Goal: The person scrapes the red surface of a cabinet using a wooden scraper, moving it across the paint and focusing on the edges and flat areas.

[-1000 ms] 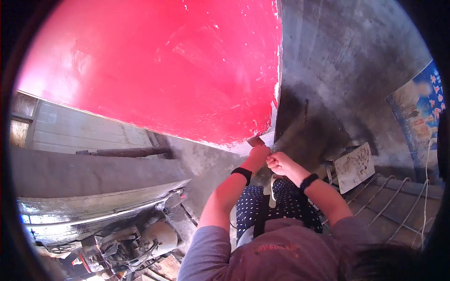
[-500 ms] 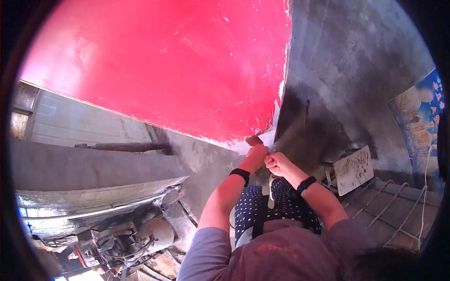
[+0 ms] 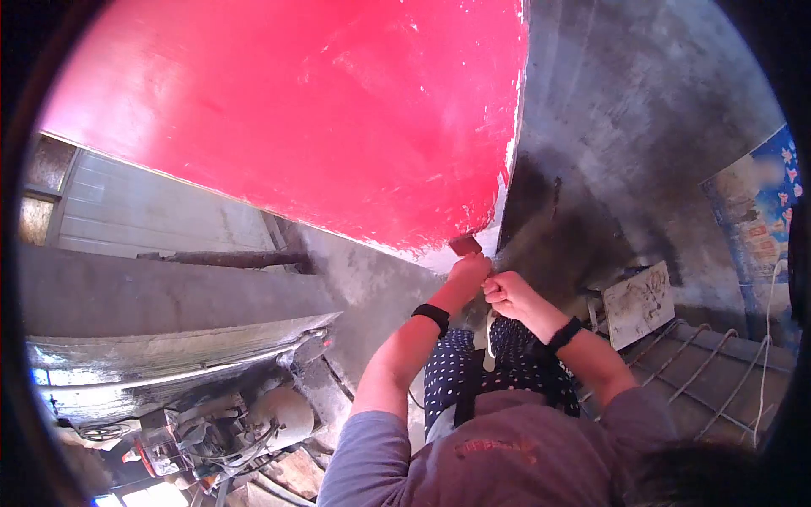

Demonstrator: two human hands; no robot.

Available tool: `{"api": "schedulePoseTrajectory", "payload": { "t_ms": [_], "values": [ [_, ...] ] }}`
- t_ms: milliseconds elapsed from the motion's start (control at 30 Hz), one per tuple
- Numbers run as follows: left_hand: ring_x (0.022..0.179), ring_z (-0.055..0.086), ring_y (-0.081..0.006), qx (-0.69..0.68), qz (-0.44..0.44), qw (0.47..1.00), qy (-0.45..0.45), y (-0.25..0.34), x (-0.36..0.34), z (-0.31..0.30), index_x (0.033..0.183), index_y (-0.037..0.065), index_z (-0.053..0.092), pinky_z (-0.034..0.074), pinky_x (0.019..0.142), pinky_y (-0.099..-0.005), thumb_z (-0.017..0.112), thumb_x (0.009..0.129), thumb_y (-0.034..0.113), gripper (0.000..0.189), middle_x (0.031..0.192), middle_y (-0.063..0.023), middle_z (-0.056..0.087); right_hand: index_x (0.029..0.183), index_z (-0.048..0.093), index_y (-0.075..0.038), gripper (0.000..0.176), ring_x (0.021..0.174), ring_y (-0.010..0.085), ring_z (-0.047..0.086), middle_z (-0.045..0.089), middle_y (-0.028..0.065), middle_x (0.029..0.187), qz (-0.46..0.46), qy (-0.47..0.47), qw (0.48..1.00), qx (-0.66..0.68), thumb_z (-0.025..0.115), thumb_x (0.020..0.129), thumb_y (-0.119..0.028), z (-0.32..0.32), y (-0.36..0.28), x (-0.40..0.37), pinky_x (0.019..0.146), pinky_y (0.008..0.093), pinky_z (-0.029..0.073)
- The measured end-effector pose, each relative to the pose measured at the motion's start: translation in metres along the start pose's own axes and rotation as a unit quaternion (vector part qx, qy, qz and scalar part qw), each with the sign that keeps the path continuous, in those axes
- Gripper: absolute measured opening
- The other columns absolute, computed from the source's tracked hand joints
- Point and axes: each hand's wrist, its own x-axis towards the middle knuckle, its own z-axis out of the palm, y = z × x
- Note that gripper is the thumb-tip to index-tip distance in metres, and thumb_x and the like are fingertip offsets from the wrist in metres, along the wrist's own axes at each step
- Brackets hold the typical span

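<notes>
My left hand is closed around what looks like a paintbrush; its flat, reddish-brown head sticks out above my fingers. That head lies against the lower corner of a large red panel, where ragged red meets a white patch. Any handle is hidden in my grip. Just right of and below it, my right hand is curled closed, close to my left wrist. Whatever its fingers hold, if anything, does not show.
Stained grey concrete rises on the right. A smudged white board leans beside a metal rod frame. At lower left are a machine with cables and a grey ledge. A blue printed sheet hangs far right.
The brush head has moved slightly right and up along the panel's corner, with my left hand. My right hand has shifted a little right and up too. The view has tilted slightly.
</notes>
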Motion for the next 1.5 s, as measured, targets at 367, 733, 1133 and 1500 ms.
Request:
{"api": "schedulePoseTrajectory", "payload": {
  "t_ms": [367, 733, 1133, 1500],
  "values": [
    [0.093, 0.051, -0.0293, 0.065, 0.076, 0.974, 0.205, 0.029, -0.028, -0.037, 0.083, 0.002, 0.049, 0.049, 0.067, -0.0356, 0.054, 0.066, 0.011, 0.021, 0.092, -0.0118, 0.052, 0.075, 0.042, -0.011, 0.007, 0.037, 0.0035, 0.032, 0.037, -0.0043, 0.055, -0.009, -0.025, 0.997, -0.071, 0.043, 0.082, -0.010, 0.041, 0.002, -0.062, 0.029, 0.0168, 0.018],
    [0.097, 0.051, -0.0300, 0.043, 0.044, 0.988, 0.142, 0.020, -0.030, -0.016, 0.086, 0.002, 0.049, 0.049, 0.072, -0.0350, 0.052, 0.069, 0.010, 0.019, 0.093, -0.0130, 0.053, 0.074, 0.045, -0.007, 0.007, 0.037, 0.0037, 0.032, 0.038, -0.0038, 0.054, -0.022, -0.001, 0.999, -0.047, 0.046, 0.081, -0.009, 0.030, 0.012, -0.051, 0.029, 0.0174, 0.020],
    [0.106, 0.046, -0.0327, 0.098, 0.126, 0.973, 0.167, 0.050, -0.018, -0.043, 0.097, -0.001, 0.049, 0.044, 0.084, -0.0333, 0.053, 0.068, 0.010, 0.032, 0.108, -0.0156, 0.050, 0.076, 0.041, -0.010, 0.008, 0.038, 0.0050, 0.034, 0.037, -0.0027, 0.054, -0.069, 0.025, 0.992, -0.101, 0.046, 0.082, -0.009, 0.041, 0.003, -0.089, 0.029, 0.0192, 0.020],
    [0.099, 0.049, -0.0269, -0.052, 0.037, 0.998, 0.008, 0.029, 0.023, 0.005, 0.087, 0.003, 0.051, 0.044, 0.082, -0.0324, 0.053, 0.068, 0.009, 0.020, 0.090, -0.0099, 0.053, 0.071, 0.042, -0.010, 0.009, 0.038, 0.0043, 0.033, 0.037, -0.0038, 0.055, -0.057, 0.047, 0.997, -0.033, 0.045, 0.080, -0.010, -0.015, -0.004, -0.023, 0.031, 0.0193, 0.018]
  ]
}}
